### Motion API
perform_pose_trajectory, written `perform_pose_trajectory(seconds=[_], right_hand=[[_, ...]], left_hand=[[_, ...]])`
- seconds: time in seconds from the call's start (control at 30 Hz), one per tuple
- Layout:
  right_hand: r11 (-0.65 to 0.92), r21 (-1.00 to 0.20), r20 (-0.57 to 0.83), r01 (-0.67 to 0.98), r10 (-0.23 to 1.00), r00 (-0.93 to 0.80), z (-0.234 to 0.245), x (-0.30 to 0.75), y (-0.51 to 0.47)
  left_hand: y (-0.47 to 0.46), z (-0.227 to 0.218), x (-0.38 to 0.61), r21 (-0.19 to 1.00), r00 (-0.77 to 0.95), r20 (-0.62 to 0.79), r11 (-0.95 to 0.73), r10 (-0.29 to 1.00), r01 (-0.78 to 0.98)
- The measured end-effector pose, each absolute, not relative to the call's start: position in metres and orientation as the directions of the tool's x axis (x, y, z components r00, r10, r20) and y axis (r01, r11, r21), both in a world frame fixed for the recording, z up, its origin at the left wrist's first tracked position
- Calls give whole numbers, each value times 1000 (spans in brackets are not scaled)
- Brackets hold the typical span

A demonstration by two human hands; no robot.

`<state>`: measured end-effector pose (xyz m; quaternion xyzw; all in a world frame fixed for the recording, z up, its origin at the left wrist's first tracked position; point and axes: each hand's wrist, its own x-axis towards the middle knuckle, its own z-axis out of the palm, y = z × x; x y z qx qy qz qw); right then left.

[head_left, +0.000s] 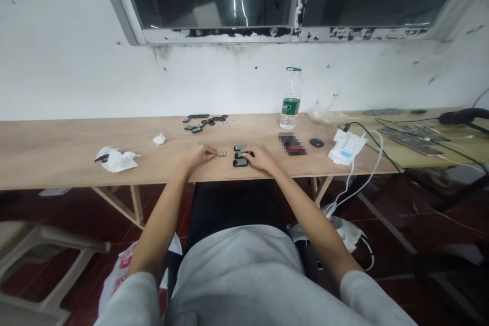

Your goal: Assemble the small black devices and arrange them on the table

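Observation:
My left hand (197,155) rests on the wooden table (57,158), fingers pinched together and pointing at a short row of tiny metal parts (221,153). My right hand (260,156) lies curled over several small black devices with pale screens (240,162) near the table's front edge; its fingertips touch the middle one. More small dark parts (202,122) lie scattered farther back towards the wall.
A clear water bottle with a green label (290,102) stands behind. A crumpled tissue (114,159) and a small wad (159,138) lie left. Right are a dark case (292,143), a black oval (317,142), a white charger with cables (346,147) and circuit boards (416,143).

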<state>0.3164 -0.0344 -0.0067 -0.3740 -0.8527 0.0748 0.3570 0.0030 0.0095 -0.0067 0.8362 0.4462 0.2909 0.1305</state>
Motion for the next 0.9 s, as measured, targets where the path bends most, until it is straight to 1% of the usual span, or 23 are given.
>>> perform_pose_trajectory(seconds=[0.1, 0.27, 0.43, 0.6, 0.9], right_hand=[[706, -381, 542, 597, 694, -474, -8, 317, -31], [641, -401, 535, 654, 743, -401, -3, 329, -28], [513, -396, 434, 762, 836, -337, -4, 347, -23], [445, -394, 342, 805, 883, -321, -7, 361, -17], [357, -393, 361, 847, 908, -215, -6, 378, -12]], left_hand=[[10, -6, 4, 481, 450, 380, -588, 808, 650], [3, 0, 7, 481, 447, 383, -588, 808, 651], [0, 4, 8, 434, 428, 379, -566, 820, 701], [0, 5, 8, 414, 453, 375, -583, 809, 699], [0, 6, 5, 332, 474, 408, -611, 780, 719]])
